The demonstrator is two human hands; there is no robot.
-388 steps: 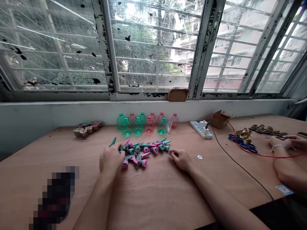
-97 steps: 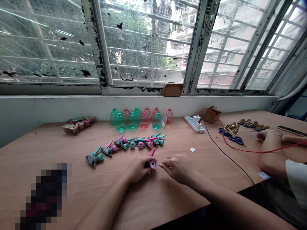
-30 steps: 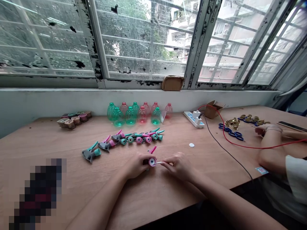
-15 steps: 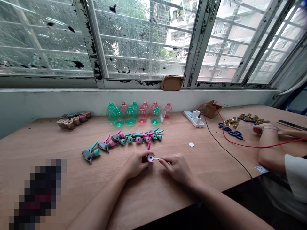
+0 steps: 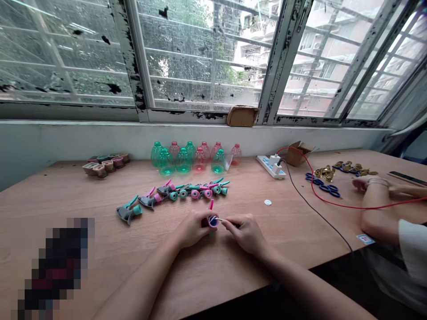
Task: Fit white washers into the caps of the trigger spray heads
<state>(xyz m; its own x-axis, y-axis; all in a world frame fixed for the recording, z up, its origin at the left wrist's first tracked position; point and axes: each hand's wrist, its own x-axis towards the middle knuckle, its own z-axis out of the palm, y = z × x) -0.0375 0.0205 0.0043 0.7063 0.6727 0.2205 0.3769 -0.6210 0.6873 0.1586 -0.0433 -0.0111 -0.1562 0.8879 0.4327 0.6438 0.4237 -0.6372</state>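
Note:
My left hand (image 5: 192, 227) is closed around a pink-collared spray trigger head (image 5: 212, 219), its pink lever pointing up. My right hand (image 5: 244, 231) pinches a thin clear tube (image 5: 221, 219) whose tip sits at the collar's opening. Both hands rest low over the wooden table (image 5: 213, 271). Just beyond them lies a row of several teal and pink trigger heads (image 5: 193, 191), and one teal head (image 5: 128, 212) lies apart to the left.
Small green and pink bottles (image 5: 195, 158) stand by the wall. Little pots (image 5: 105, 164) sit at the far left. A power strip (image 5: 271, 166) with red and black cables, a white disc (image 5: 267, 202), and another person's arms (image 5: 376, 209) with blue and brass parts are on the right.
My right hand has brought the thin tube closer to the collar, and the tip now meets the opening. My left hand keeps the trigger head in about the same spot.

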